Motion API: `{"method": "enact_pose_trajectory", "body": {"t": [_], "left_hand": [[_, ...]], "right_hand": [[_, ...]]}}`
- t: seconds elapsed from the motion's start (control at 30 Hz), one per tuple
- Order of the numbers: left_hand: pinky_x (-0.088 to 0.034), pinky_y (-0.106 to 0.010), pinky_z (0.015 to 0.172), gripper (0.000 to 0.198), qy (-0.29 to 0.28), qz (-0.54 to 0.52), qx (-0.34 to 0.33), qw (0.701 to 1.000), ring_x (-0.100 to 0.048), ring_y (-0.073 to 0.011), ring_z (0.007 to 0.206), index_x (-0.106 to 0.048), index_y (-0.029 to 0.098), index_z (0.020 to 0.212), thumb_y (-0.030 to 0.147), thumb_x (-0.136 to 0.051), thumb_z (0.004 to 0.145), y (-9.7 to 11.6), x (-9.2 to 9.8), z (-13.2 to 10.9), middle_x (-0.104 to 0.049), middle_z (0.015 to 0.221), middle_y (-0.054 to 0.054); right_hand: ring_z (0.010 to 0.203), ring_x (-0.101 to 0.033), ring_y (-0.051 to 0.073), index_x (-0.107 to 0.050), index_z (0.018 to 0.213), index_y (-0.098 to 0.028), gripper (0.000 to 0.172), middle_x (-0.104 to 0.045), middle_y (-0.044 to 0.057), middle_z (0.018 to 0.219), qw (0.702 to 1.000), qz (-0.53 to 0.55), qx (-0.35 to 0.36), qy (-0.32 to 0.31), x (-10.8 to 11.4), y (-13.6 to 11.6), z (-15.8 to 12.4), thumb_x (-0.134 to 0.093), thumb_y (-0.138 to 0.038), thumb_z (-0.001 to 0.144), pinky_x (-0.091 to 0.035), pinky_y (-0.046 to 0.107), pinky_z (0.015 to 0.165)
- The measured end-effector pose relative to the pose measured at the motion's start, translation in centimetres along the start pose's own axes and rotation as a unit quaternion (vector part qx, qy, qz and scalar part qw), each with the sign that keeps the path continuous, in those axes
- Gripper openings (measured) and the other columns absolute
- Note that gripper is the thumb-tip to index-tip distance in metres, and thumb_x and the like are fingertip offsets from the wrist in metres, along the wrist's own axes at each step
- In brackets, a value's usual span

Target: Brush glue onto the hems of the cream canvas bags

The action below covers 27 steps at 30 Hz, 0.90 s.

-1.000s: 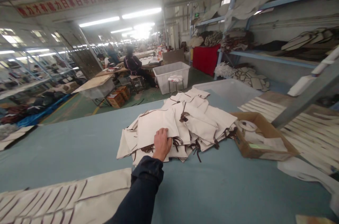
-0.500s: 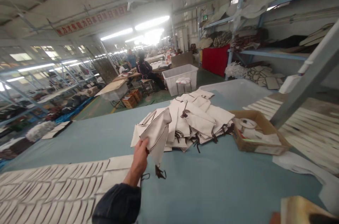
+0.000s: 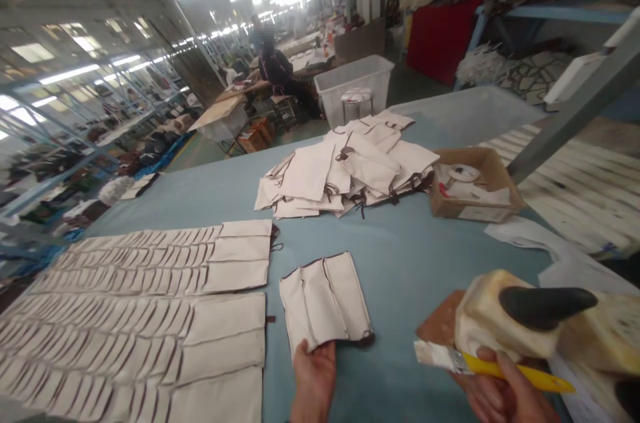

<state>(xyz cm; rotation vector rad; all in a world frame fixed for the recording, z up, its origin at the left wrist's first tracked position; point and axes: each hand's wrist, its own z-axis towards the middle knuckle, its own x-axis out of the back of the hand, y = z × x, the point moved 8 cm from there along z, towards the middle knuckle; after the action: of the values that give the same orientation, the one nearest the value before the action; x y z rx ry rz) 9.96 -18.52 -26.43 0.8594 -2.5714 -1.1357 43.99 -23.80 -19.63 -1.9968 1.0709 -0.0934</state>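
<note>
My left hand is closed on the near edge of a cream fabric pouch with dark trim, thumb on top and fingers beneath. Two seams or folds run along the pouch. In my right hand is a paintbrush with a yellow handle and pale, coated bristles pointing left. Just behind the brush stands a cut-open plastic jug, stained yellowish, with a dark opening and a brown piece beside it. To the left, overlapping rows of similar pouches lie on the blue-green table.
A loose heap of cream pouches with dark cords lies at the table's far side. Beside it is a cardboard box holding a tape roll. White sheeting and a slanting metal post are at the right.
My left hand has brought a pouch from the heap toward me, over the table. My right hand has come into view with the brush. The view has tilted downward.
</note>
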Motion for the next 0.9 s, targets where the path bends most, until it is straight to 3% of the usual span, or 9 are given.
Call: {"method": "enact_pose_trajectory", "body": {"t": [0.1, 0.2, 0.27, 0.33, 0.4, 0.43, 0.53, 0.67, 0.9], "left_hand": [[-0.060, -0.041, 0.088, 0.029, -0.061, -0.128, 0.240, 0.960, -0.077, -0.0302, 0.103, -0.065, 0.015, 0.099, 0.040, -0.052, 0.093, -9.7, -1.0, -6.1, -0.077, 0.100, -0.019], [-0.058, -0.038, 0.069, 0.038, -0.220, -0.095, 0.362, 0.901, -0.076, -0.0291, 0.081, -0.066, 0.011, 0.090, 0.050, -0.063, 0.089, -13.4, -3.7, -11.1, -0.076, 0.096, -0.021], [-0.055, -0.034, 0.063, 0.041, -0.255, -0.035, 0.290, 0.922, -0.074, -0.0249, 0.073, -0.067, 0.013, 0.095, 0.052, -0.071, 0.084, -11.6, -4.6, -10.8, -0.077, 0.096, -0.017], [-0.055, -0.033, 0.064, 0.052, -0.212, 0.083, 0.112, 0.967, -0.074, -0.0242, 0.075, -0.068, 0.016, 0.107, 0.061, -0.071, 0.082, -6.8, -4.5, -7.8, -0.078, 0.098, -0.015], [-0.058, -0.036, 0.074, 0.059, -0.126, 0.282, -0.169, 0.936, -0.075, -0.0264, 0.085, -0.066, 0.014, 0.111, 0.068, -0.057, 0.088, 0.4, -4.6, -4.7, -0.078, 0.102, -0.018], [-0.057, -0.040, 0.084, 0.060, -0.098, 0.318, -0.222, 0.916, -0.074, -0.0293, 0.098, -0.065, 0.014, 0.113, 0.068, -0.057, 0.087, 2.7, -4.7, -3.2, -0.076, 0.111, -0.020], [-0.049, -0.043, 0.105, 0.057, -0.060, 0.403, -0.285, 0.868, -0.065, -0.0325, 0.123, -0.062, 0.013, 0.122, 0.059, -0.060, 0.086, 6.6, -5.6, 1.7, -0.069, 0.130, -0.022], [-0.044, -0.044, 0.108, 0.049, -0.042, 0.524, -0.305, 0.794, -0.061, -0.0347, 0.128, -0.063, 0.013, 0.122, 0.047, -0.064, 0.087, 7.7, -8.3, 6.2, -0.068, 0.129, -0.021], [-0.046, -0.039, 0.093, 0.031, -0.037, 0.625, -0.310, 0.716, -0.062, -0.0349, 0.119, -0.066, 0.017, 0.106, 0.042, -0.068, 0.089, 7.4, -11.2, 8.0, -0.067, 0.121, -0.018]], "right_hand": [[0.042, -0.029, 0.009, -0.057, 0.082, -0.023, 0.047, -0.035, -0.010, 0.049, 1.000, 0.007, -0.013, -0.018, -0.6, -0.8, -0.7, -0.081, -0.063, 0.075, -0.032, 0.021, 0.039], [0.043, -0.028, 0.008, -0.054, 0.080, -0.022, 0.048, -0.033, -0.011, 0.048, 0.999, 0.011, -0.012, -0.028, -0.8, -1.5, -0.9, -0.081, -0.062, 0.076, -0.031, 0.021, 0.040], [0.043, -0.028, 0.008, -0.055, 0.081, -0.022, 0.046, -0.032, -0.011, 0.048, 0.999, 0.015, -0.003, -0.030, -0.8, -2.0, -1.1, -0.079, -0.062, 0.079, -0.031, 0.021, 0.041], [0.042, -0.027, 0.008, -0.056, 0.082, -0.022, 0.045, -0.031, -0.012, 0.048, 1.000, 0.017, 0.006, -0.021, -0.7, -2.5, -1.5, -0.078, -0.061, 0.080, -0.030, 0.020, 0.042], [0.042, -0.027, 0.007, -0.056, 0.082, -0.022, 0.046, -0.030, -0.012, 0.048, 1.000, 0.024, 0.010, 0.002, -0.3, -3.0, -2.1, -0.080, -0.061, 0.077, -0.029, 0.020, 0.041], [0.041, -0.026, 0.007, -0.056, 0.081, -0.022, 0.048, -0.029, -0.012, 0.048, 0.999, 0.028, 0.009, 0.015, 0.0, -3.2, -2.4, -0.081, -0.062, 0.074, -0.028, 0.019, 0.040], [0.041, -0.025, 0.006, -0.056, 0.078, -0.021, 0.054, -0.029, -0.012, 0.047, 0.998, 0.043, -0.004, 0.046, 0.8, -3.2, -3.5, -0.085, -0.065, 0.065, -0.028, 0.019, 0.038], [0.041, -0.025, 0.006, -0.054, 0.074, -0.022, 0.063, -0.030, -0.012, 0.047, 0.995, 0.071, -0.015, 0.072, 1.9, -2.7, -4.7, -0.090, -0.069, 0.053, -0.030, 0.019, 0.035], [0.040, -0.027, 0.005, -0.052, 0.073, -0.022, 0.064, -0.032, -0.012, 0.045, 0.989, 0.103, -0.024, 0.104, 2.9, -1.2, -6.5, -0.095, -0.060, 0.043, -0.027, 0.019, 0.035]]}}
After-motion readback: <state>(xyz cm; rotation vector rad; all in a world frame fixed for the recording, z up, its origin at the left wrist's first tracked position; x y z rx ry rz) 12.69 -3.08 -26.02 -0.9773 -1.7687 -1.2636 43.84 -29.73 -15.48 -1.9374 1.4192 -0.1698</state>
